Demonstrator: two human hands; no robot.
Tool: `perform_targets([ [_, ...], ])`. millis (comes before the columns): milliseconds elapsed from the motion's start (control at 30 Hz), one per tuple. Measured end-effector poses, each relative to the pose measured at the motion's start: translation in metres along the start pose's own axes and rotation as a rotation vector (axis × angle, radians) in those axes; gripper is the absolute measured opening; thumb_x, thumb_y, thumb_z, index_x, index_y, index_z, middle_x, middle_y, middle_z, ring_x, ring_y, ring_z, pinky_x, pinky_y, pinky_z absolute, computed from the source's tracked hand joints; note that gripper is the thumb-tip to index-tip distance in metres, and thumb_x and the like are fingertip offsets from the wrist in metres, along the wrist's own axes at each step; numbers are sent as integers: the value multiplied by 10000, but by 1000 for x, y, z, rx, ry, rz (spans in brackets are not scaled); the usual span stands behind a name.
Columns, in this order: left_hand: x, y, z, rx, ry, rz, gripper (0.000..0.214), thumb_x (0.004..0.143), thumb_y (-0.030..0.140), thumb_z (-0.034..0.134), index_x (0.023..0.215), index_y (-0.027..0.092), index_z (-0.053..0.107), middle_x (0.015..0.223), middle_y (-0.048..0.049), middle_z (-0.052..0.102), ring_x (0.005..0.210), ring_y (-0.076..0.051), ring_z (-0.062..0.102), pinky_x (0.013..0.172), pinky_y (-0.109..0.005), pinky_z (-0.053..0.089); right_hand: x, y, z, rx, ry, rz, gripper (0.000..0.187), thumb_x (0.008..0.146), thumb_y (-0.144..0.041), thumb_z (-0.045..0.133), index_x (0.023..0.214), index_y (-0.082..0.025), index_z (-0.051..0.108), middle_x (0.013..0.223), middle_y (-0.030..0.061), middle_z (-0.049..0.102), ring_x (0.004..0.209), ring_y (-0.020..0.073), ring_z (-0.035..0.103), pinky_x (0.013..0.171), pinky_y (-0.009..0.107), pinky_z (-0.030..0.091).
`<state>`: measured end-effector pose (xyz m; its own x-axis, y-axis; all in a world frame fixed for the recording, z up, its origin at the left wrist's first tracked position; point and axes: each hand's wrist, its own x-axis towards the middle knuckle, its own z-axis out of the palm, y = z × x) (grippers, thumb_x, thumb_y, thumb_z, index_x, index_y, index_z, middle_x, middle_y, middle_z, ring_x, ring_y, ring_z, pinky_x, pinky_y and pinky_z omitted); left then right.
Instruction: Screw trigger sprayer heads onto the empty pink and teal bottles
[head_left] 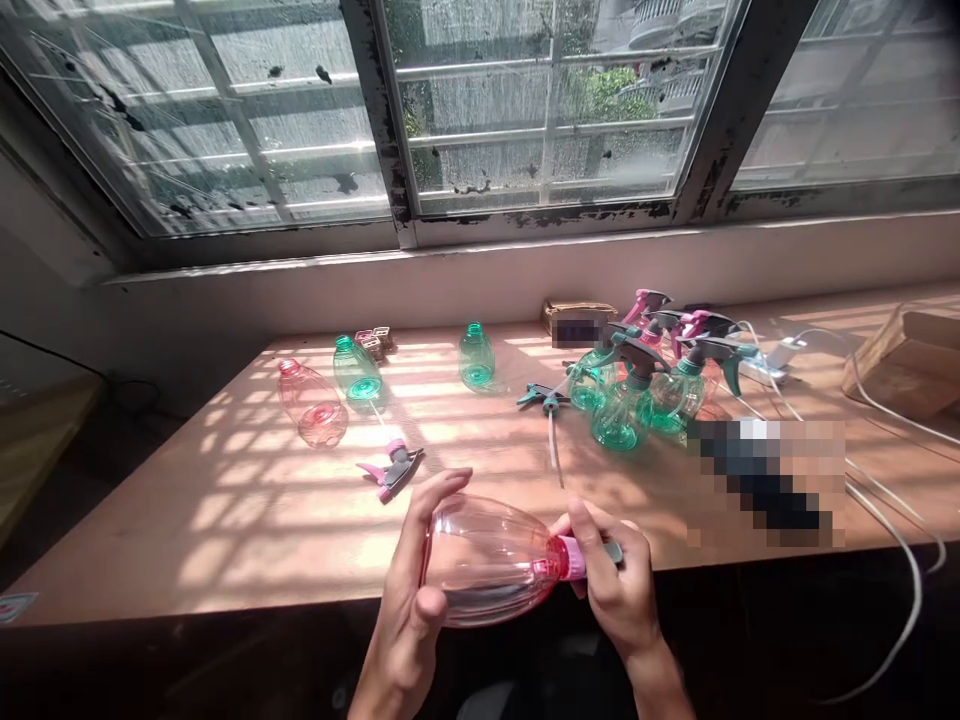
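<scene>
A clear pink spray bottle (487,560) lies sideways in the air over the table's front edge, its neck to the right. My left hand (416,590) cups the bottle's base, thumb below and fingers above. With my right hand (611,575) I grip the spray head (574,558) by its pink collar at the neck; most of the head is hidden by my fingers. Beyond my left hand, a loose pink and grey spray head (394,468) rests on the table. Another loose spray head, green and grey (551,400), lies farther back.
Open-necked bottles stand at the back left: one pink (315,410), one green (358,375), another green (477,360). Several bottles with spray heads (637,390) cluster right of centre. White cables (911,580) and a cardboard box (907,360) occupy the right side, below the window.
</scene>
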<state>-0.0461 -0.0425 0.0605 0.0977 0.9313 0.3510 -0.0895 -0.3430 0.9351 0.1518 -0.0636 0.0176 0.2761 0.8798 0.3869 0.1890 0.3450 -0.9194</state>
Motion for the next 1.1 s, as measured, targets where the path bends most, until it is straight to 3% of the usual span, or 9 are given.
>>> perform_targets([
  [100,5,3,-2,-50,-33,-212,901,831,940,413,1386,283,681,1538,-130,607,1384,-417,553,1086,-500,483,-1,-5,-6,-183,40,-296,336,1051,-212,580,733,-213,688,524,-39,593,436,126,541,495,264,399],
  [267,19,13,5,-198,53,-365,678,969,784,432,1137,213,758,1299,-136,745,1168,-341,678,929,-429,564,5,-24,-11,-258,-62,-530,187,921,-268,809,777,-206,707,619,-5,680,551,160,593,584,296,430],
  [433,23,12,22,-83,148,-149,288,972,481,649,1046,229,767,1114,-57,769,1032,-249,685,902,-336,520,10,-22,-5,-292,178,-386,328,1033,-142,593,723,-202,683,524,-49,569,416,108,503,474,271,359],
  [700,13,7,34,126,87,327,183,1002,288,648,1158,269,742,1137,-54,730,1128,-247,658,993,-356,507,11,-18,-12,4,189,129,475,1019,-492,638,630,-222,671,507,-31,537,474,152,483,499,306,344],
  [800,12,2,38,67,101,346,176,1004,291,634,1140,268,744,1147,-53,731,1113,-244,662,991,-363,506,12,-22,-21,12,156,136,482,1015,-517,637,632,-224,662,532,-27,546,498,158,495,516,304,357],
  [900,14,-10,44,-85,162,257,206,980,366,644,1075,238,774,1089,-59,758,1116,-265,667,1016,-379,491,13,-25,-27,-75,132,37,382,988,-508,678,728,-230,702,597,-20,596,549,182,554,556,308,406],
  [1000,20,-25,52,-236,333,131,264,990,397,609,1062,209,781,1086,-64,771,1096,-257,681,1008,-363,486,18,-23,-24,-119,317,-86,291,934,-495,758,1051,-231,719,961,60,757,921,280,724,857,375,549],
  [1033,22,-30,55,-271,390,107,277,1013,394,572,1077,211,770,1104,-59,765,1084,-244,685,994,-355,493,20,-22,-20,-115,411,-109,391,921,-504,773,1178,-225,680,1155,103,745,1108,313,705,1002,428,531],
  [1100,27,-38,61,-326,477,84,307,1049,402,501,1110,215,738,1123,-54,750,1064,-225,693,978,-354,513,23,-19,-10,-111,536,-85,665,900,-568,776,1409,-203,551,1524,185,552,1398,357,550,1191,517,417],
])
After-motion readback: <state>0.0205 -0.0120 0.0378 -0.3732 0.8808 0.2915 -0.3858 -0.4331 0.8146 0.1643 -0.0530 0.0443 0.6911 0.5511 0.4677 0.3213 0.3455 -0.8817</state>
